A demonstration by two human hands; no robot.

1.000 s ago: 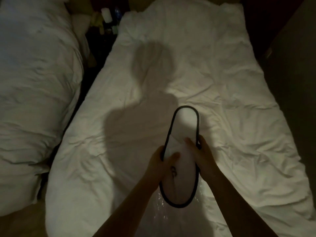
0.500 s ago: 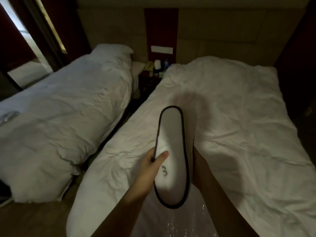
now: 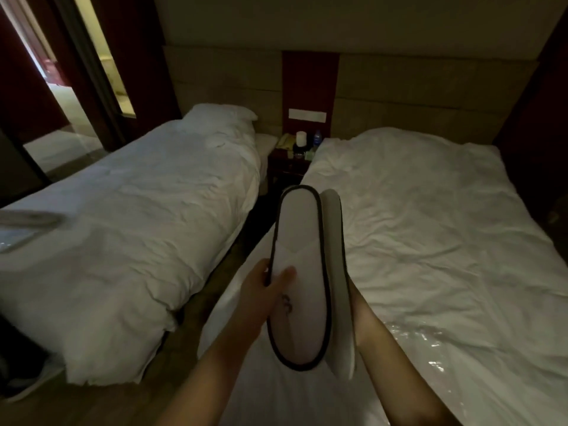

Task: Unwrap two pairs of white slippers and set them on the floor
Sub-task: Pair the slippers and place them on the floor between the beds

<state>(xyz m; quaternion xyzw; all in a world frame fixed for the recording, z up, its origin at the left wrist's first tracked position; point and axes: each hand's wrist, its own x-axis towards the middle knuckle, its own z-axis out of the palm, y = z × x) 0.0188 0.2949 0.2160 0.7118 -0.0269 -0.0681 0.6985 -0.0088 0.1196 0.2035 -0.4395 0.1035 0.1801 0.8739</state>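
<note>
- Your left hand (image 3: 261, 298) grips the near slipper (image 3: 299, 278) by its left edge: the thumb lies across the white upper and the other fingers curl out of sight behind the sole.
- That slipper is white with a dark piped rim and a small dark mark on the upper just beside your thumb. You hold it up in the air, heel end pointing away from you and toe end toward you, above the foot of the right-hand bed (image 3: 430, 241).
- A second slipper (image 3: 336, 272) stands edge-on just to the right of the first, its long side touching or nearly touching it.
- Your right hand (image 3: 358, 305) sits behind that second slipper; only the wrist and a strip of the hand show, so you cannot tell how its fingers are placed.
- Crinkled clear plastic wrap (image 3: 430, 348) lies on the white duvet of the right-hand bed, to the right of your right forearm.
- The left-hand bed (image 3: 129, 229) carries a rumpled white duvet and a pillow (image 3: 221, 113) at its head.
- Between the two beds, a dark nightstand (image 3: 287, 167) holds a telephone, a white cup and a small bottle (image 3: 317, 138).
- A strip of wooden floor (image 3: 196, 302) runs between the beds, below your left forearm.
</note>
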